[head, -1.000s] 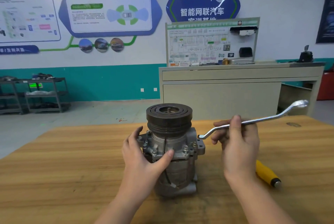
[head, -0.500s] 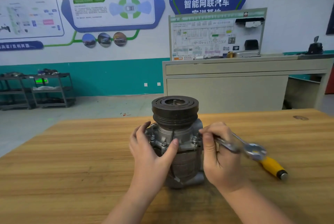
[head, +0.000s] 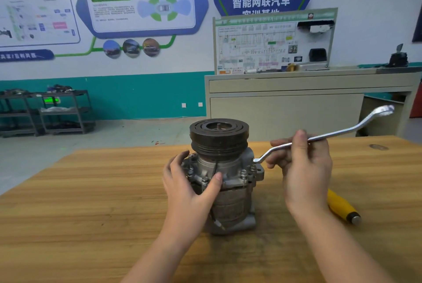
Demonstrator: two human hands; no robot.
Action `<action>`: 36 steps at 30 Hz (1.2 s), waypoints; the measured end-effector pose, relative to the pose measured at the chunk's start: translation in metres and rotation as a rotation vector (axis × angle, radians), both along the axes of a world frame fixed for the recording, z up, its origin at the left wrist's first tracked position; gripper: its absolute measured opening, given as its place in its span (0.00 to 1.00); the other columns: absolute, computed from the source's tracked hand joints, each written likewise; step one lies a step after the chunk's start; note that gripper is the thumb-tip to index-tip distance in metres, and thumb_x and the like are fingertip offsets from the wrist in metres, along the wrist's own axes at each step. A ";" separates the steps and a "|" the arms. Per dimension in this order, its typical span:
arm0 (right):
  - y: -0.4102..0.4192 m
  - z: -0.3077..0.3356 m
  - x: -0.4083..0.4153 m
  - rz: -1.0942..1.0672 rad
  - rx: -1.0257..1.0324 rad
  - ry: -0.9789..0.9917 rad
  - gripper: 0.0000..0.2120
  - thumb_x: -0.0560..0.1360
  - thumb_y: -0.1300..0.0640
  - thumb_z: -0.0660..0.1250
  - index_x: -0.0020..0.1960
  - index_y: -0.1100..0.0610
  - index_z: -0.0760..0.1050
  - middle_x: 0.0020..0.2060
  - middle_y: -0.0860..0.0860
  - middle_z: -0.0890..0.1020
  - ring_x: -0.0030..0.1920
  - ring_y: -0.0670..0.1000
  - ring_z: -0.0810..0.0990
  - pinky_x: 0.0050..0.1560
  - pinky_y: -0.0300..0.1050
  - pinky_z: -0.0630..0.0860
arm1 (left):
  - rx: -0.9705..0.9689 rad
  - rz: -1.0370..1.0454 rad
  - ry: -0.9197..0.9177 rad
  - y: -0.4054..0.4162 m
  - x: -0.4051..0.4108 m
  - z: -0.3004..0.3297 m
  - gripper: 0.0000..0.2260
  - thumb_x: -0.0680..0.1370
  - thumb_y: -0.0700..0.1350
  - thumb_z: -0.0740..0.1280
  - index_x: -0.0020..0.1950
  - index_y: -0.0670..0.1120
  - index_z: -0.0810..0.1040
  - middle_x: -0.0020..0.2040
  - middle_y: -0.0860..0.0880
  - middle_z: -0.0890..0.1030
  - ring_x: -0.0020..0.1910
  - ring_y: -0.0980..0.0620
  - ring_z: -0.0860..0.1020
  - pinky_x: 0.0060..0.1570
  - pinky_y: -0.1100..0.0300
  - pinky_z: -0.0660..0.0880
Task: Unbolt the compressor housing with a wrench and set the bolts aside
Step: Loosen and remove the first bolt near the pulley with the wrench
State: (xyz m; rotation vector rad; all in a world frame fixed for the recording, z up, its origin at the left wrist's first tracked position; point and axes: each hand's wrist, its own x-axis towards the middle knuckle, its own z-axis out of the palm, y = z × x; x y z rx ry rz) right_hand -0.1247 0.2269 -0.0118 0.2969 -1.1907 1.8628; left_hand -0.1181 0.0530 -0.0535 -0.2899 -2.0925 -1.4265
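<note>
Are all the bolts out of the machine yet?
Not yet. No loose bolts lie on the table, and bolts still sit in the compressor flange. The left hand holds the compressor while the right hand holds the wrench, its end at a right-side bolt. Nearly everything remains.

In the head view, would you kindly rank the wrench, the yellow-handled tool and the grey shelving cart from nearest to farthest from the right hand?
1. Wrench: gripped in the right hand.
2. Yellow-handled tool: on the table, just right of the wrist.
3. Grey shelving cart: far left, against the wall.
</note>
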 end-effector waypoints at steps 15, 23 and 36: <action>-0.018 -0.028 0.008 -0.466 0.779 0.380 0.15 0.82 0.52 0.58 0.42 0.60 0.75 0.34 0.57 0.77 0.35 0.50 0.73 0.37 0.40 0.72 | -0.035 0.002 -0.001 -0.001 0.000 0.002 0.34 0.66 0.65 0.68 0.68 0.57 0.59 0.67 0.51 0.63 0.70 0.53 0.61 0.66 0.61 0.59; 0.014 -0.005 -0.026 0.485 -0.497 -0.380 0.13 0.84 0.56 0.53 0.43 0.58 0.68 0.28 0.55 0.79 0.20 0.47 0.74 0.21 0.34 0.69 | -0.003 -0.008 0.005 0.000 -0.002 0.001 0.36 0.64 0.68 0.64 0.68 0.59 0.56 0.66 0.54 0.63 0.69 0.54 0.62 0.68 0.59 0.60; 0.005 -0.016 0.002 -0.317 0.562 0.207 0.09 0.82 0.43 0.53 0.48 0.41 0.70 0.31 0.49 0.79 0.29 0.45 0.79 0.31 0.50 0.76 | -0.018 0.004 -0.012 -0.002 -0.002 0.002 0.39 0.68 0.69 0.67 0.72 0.53 0.58 0.67 0.53 0.62 0.70 0.54 0.62 0.68 0.59 0.60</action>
